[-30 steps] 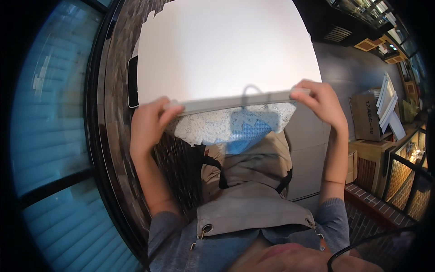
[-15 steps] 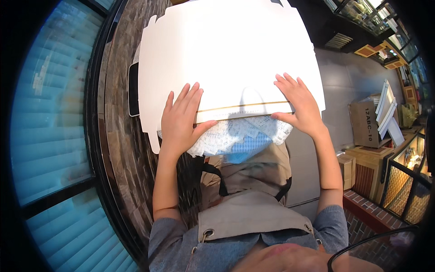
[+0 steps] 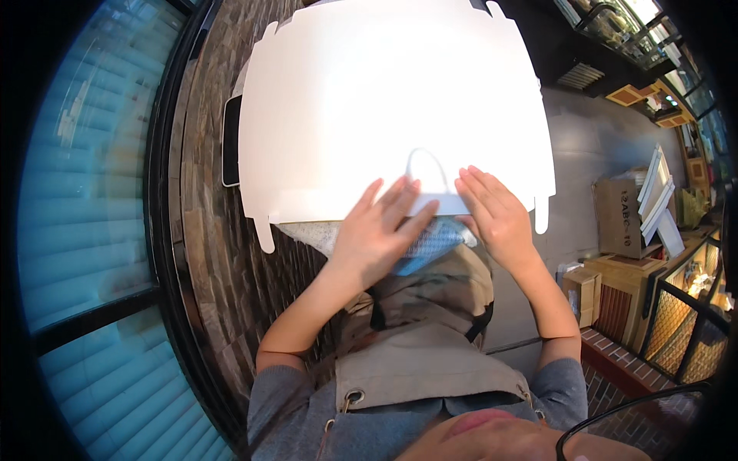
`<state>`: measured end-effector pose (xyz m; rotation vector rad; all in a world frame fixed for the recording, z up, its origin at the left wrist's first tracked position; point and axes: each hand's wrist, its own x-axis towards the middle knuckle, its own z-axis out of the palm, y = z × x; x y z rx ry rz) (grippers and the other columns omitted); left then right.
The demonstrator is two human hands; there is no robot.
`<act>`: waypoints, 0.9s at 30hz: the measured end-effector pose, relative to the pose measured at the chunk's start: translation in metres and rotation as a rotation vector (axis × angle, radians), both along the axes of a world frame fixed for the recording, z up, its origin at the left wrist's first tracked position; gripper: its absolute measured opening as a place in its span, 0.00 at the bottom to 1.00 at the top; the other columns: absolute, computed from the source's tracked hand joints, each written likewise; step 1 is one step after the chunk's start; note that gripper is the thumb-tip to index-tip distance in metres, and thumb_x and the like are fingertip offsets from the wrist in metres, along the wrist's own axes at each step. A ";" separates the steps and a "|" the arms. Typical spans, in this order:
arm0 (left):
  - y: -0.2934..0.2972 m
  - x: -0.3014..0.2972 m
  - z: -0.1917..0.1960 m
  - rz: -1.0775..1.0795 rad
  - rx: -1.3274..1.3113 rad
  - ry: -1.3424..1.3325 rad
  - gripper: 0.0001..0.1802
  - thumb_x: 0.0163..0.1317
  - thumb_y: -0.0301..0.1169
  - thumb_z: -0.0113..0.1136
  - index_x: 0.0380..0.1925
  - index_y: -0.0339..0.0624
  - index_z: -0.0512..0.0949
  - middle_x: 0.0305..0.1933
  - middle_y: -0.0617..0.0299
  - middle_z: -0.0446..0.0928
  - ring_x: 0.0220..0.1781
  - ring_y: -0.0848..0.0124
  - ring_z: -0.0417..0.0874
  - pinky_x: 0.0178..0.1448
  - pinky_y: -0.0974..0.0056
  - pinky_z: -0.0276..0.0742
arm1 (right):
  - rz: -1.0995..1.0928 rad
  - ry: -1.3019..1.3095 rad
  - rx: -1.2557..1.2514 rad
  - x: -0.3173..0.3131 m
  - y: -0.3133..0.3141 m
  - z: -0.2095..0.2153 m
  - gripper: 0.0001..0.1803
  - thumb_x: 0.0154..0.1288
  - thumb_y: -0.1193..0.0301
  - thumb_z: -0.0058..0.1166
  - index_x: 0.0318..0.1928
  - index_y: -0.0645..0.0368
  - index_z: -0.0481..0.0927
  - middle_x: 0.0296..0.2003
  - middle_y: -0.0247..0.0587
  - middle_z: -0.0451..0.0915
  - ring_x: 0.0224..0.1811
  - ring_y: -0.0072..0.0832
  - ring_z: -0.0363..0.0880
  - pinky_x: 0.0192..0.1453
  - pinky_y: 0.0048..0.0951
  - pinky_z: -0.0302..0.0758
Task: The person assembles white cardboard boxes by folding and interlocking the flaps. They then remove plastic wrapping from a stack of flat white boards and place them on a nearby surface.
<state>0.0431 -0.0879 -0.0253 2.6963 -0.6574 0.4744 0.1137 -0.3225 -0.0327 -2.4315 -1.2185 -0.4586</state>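
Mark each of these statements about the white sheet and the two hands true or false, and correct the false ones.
1. Both hands lie flat on the large white die-cut cardboard sheet. True: the left hand and right hand press its near edge.
2. The sheet rests on a glass table. False: it lies on a dark brick ledge.
3. A dark flat phone-like device shows at the sheet's left edge. True.
4. The right hand grips a pair of scissors. False: it is open and holds nothing.
5. A brown cardboard box stands to the right. True.
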 end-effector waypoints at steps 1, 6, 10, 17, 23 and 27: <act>-0.006 0.005 -0.004 -0.031 -0.063 -0.005 0.23 0.51 0.24 0.68 0.50 0.42 0.82 0.58 0.54 0.80 0.63 0.55 0.80 0.62 0.51 0.79 | 0.010 -0.012 0.035 0.001 0.001 0.002 0.25 0.47 0.71 0.70 0.48 0.66 0.82 0.50 0.45 0.82 0.52 0.40 0.82 0.54 0.38 0.81; -0.024 0.005 -0.010 0.040 -0.235 -0.040 0.18 0.50 0.24 0.69 0.44 0.42 0.84 0.42 0.59 0.79 0.47 0.59 0.82 0.50 0.56 0.81 | 0.047 -0.014 0.163 -0.008 -0.001 -0.007 0.22 0.46 0.73 0.70 0.45 0.64 0.83 0.36 0.39 0.78 0.38 0.36 0.80 0.40 0.35 0.77; -0.023 0.017 -0.006 0.041 -0.258 0.039 0.09 0.52 0.25 0.70 0.35 0.45 0.83 0.33 0.63 0.77 0.36 0.62 0.80 0.38 0.60 0.78 | 0.001 0.105 0.203 -0.002 0.000 -0.003 0.13 0.49 0.75 0.69 0.38 0.62 0.84 0.33 0.39 0.80 0.35 0.36 0.79 0.37 0.35 0.77; -0.014 0.031 -0.002 0.186 -0.231 0.215 0.08 0.56 0.37 0.70 0.30 0.46 0.84 0.33 0.64 0.79 0.37 0.63 0.80 0.37 0.61 0.76 | -0.094 0.587 0.141 0.024 0.009 0.021 0.10 0.62 0.69 0.64 0.29 0.62 0.84 0.27 0.42 0.81 0.30 0.37 0.79 0.35 0.33 0.74; 0.054 0.005 0.012 0.146 -0.151 0.100 0.17 0.55 0.39 0.71 0.45 0.52 0.88 0.50 0.59 0.82 0.54 0.57 0.79 0.58 0.53 0.72 | -0.078 0.457 0.290 -0.001 0.005 0.011 0.08 0.59 0.72 0.67 0.34 0.64 0.82 0.42 0.45 0.83 0.45 0.38 0.81 0.43 0.35 0.80; 0.070 -0.012 0.011 0.096 -0.203 0.115 0.18 0.54 0.37 0.72 0.46 0.53 0.87 0.54 0.60 0.82 0.53 0.59 0.79 0.59 0.55 0.69 | -0.044 0.355 0.258 -0.008 0.002 0.003 0.19 0.55 0.71 0.69 0.46 0.63 0.81 0.50 0.47 0.81 0.52 0.45 0.78 0.53 0.41 0.78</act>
